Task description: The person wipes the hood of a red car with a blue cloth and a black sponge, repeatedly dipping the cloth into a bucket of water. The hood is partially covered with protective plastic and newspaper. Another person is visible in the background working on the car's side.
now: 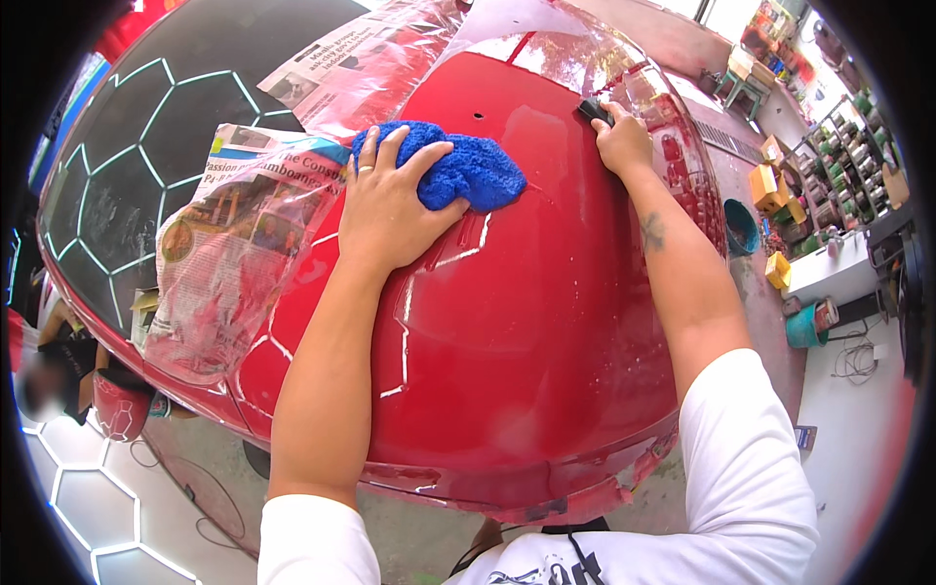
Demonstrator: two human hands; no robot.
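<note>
My left hand (395, 210), with a ring on one finger, presses a bunched blue microfiber cloth (478, 174) onto the glossy red car panel (507, 322). Its fingers curl over the cloth's left side. Farther right, near the panel's far right edge, my right hand (624, 144) grips a small black block (593, 112) against the paintwork. The block's underside is hidden. A small dark hole shows in the panel between the hands, and reflected light lines run across the paint.
Newspaper (234, 244) and clear plastic sheeting (507, 24) cover parts of the car beside the panel. A person (63, 361) is at the far left, near the red side mirror (119, 405). Shelves of cans (838, 166) and a teal bucket (805, 327) stand at right.
</note>
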